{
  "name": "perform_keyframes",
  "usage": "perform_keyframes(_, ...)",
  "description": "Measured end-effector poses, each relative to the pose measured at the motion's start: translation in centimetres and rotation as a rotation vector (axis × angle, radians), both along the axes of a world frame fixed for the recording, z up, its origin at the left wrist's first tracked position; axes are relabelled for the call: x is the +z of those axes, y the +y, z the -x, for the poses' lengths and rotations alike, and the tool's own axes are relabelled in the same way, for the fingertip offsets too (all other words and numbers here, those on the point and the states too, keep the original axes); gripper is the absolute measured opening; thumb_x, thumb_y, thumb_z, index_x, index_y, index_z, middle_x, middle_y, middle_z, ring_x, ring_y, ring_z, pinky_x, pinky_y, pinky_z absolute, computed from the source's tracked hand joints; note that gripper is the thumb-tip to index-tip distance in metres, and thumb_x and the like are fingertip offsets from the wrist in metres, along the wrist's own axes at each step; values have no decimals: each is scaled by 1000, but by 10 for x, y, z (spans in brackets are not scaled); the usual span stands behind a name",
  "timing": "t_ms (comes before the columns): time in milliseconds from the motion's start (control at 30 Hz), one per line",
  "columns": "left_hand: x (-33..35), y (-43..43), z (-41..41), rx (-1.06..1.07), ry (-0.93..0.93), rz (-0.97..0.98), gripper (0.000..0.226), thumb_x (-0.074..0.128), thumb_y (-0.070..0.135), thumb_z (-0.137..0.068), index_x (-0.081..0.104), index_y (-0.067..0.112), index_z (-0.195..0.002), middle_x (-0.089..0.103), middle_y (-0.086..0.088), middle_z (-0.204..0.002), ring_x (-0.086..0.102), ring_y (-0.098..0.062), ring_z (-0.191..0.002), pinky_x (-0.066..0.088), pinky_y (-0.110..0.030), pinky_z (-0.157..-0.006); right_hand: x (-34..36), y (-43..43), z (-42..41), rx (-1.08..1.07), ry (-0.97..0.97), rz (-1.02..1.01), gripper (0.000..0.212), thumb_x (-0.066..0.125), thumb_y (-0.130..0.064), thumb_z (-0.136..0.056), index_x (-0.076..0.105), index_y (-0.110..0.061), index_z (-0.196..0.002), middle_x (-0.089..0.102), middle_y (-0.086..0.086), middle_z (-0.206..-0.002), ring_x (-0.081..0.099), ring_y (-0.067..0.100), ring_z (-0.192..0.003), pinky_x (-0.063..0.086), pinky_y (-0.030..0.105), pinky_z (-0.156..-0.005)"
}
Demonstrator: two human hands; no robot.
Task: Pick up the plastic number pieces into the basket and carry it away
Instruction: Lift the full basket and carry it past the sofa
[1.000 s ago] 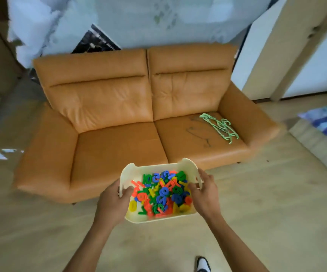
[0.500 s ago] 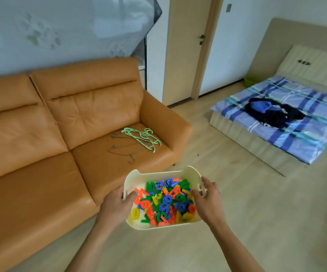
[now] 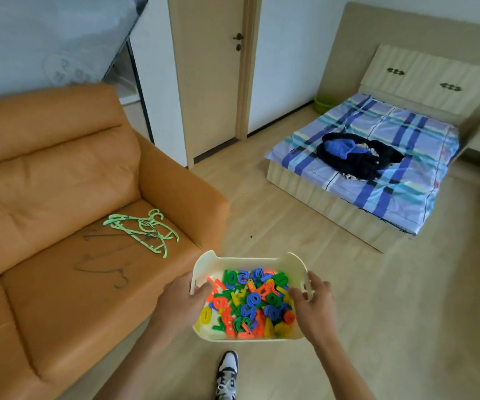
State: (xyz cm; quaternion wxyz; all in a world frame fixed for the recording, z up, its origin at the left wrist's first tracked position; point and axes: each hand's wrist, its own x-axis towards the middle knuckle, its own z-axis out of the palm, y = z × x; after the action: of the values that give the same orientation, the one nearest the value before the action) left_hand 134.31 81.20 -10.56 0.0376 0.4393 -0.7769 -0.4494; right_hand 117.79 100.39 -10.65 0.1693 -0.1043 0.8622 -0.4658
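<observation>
1. Pale wood floor [image 3: 290,215]. Orange sofa [image 3: 60,183] on the left with green hangers [image 3: 143,229] on its right seat. Bed [image 3: 383,174] at far right with a heap of dark clothes [image 3: 359,154] on it. Closed door [image 3: 212,82] at far centre.
2. Cream basket [image 3: 247,259] is held off the floor, near centre, just right of the sofa's arm. The plastic number pieces [image 3: 250,304] are heaped inside it in red, green, blue and yellow. None visible on the floor or sofa.
3. Left hand [image 3: 178,304] grips the left rim, thumb hooked over the edge. Right hand [image 3: 313,307] has its fingers curled round the right rim at the handle.
4. One shoe [image 3: 227,373] shows below the basket.
5. Step, as I judge it: gathering is done and the carry-away is under way.
6. Next move calls for keeping the basket level so the heaped pieces do not spill, and steering round the sofa arm. Destination unknown.
</observation>
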Motion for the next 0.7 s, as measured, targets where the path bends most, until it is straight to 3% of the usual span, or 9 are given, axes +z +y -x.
perform_keyframes(200, -5, -69, 137, -82, -32, -14, 54, 40, 70, -68, 64, 31, -95, 73, 12, -85, 69, -14, -83, 58, -41, -78, 1, -56, 118, -72, -13, -45, 58, 64, -20, -92, 45, -12, -146, 43, -1, -114, 46, -9, -71, 38, 21, -68)
perform_keyframes(300, 3, -100, 203, -85, -18, -10, 52, 43, 67, -69, 65, 26, -93, 73, 8, -83, 70, -14, -79, 58, -41, -75, 7, -86, 180, -98, -21, -39, 57, 64, -21, -92, 45, -13, -146, 44, 0, -116, 46, -9, -73, 38, 24, -79)
perform_keyframes(433, 6, -140, 287, -114, -50, -7, 33, 52, 53, -84, 64, 24, -95, 73, 4, -85, 69, -11, -77, 57, -39, -74, 7, -131, 267, -93, -6, -27, 55, 65, -21, -91, 48, -15, -143, 46, 0, -115, 49, -9, -74, 39, 25, -79)
perform_keyframes(567, -3, -180, 360, -85, -90, -11, 52, 43, 67, -71, 64, 25, -93, 73, 5, -84, 69, -13, -78, 56, -40, -76, -3, -174, 348, -51, 15, -46, 54, 64, -21, -92, 46, -15, -144, 44, 0, -116, 47, -10, -75, 39, 22, -74)
perform_keyframes(633, -13, -203, 409, -32, -94, -34, 52, 44, 65, -70, 66, 23, -91, 73, 4, -82, 70, -13, -75, 56, -41, -75, -12, -202, 401, -14, 11, -34, 55, 63, -21, -93, 45, -15, -144, 44, 0, -116, 51, -7, -77, 42, 16, -66)
perform_keyframes(700, -22, -227, 450, 39, -68, -76, 48, 49, 64, -70, 66, 24, -90, 74, 2, -81, 71, -15, -74, 57, -44, -75, -18, -229, 451, 39, 19, -44, 54, 64, -24, -92, 47, -17, -143, 45, 0, -115, 56, -3, -79, 51, 22, -72)
